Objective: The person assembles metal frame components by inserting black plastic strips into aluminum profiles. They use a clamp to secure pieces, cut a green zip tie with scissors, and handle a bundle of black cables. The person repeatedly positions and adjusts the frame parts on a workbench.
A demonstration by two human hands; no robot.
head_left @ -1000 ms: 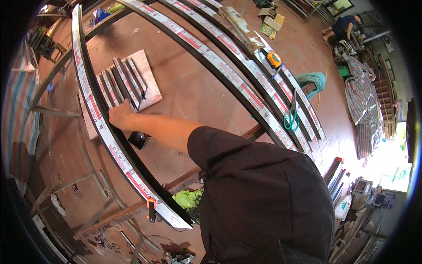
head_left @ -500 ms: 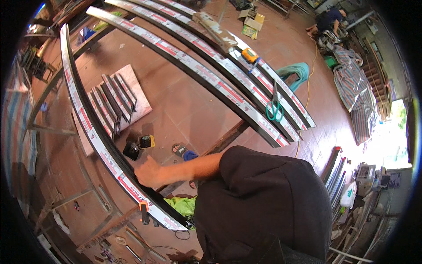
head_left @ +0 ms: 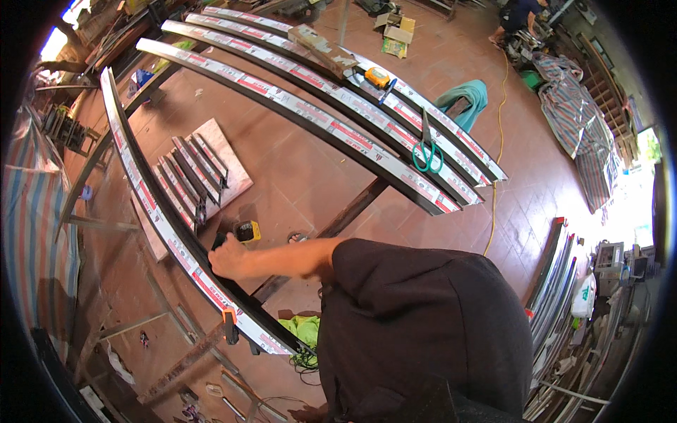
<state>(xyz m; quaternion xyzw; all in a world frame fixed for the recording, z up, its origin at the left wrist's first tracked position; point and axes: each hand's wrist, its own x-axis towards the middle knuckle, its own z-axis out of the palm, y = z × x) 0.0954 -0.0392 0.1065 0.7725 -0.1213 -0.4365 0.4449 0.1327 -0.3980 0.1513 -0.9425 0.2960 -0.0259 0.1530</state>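
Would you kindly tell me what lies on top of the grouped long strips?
Green-handled scissors, an orange tape measure and a wooden plank are on the strips; the surfaces beneath them are hidden.

"What's carrying your long pieces?"

"Dark beams [head_left: 352,211], crosswise beneath my long white-faced profiles [head_left: 174,243]."

"And under those?"

"My reddish tiled floor [head_left: 303,173]. On it I see a pale board [head_left: 238,175], a yellow-edged container [head_left: 247,231] just beside that, an open cardboard box [head_left: 398,32] and a yellow cord [head_left: 501,120] farther off."

"Anything on the board?"

"Short profiles [head_left: 201,169], in a row."
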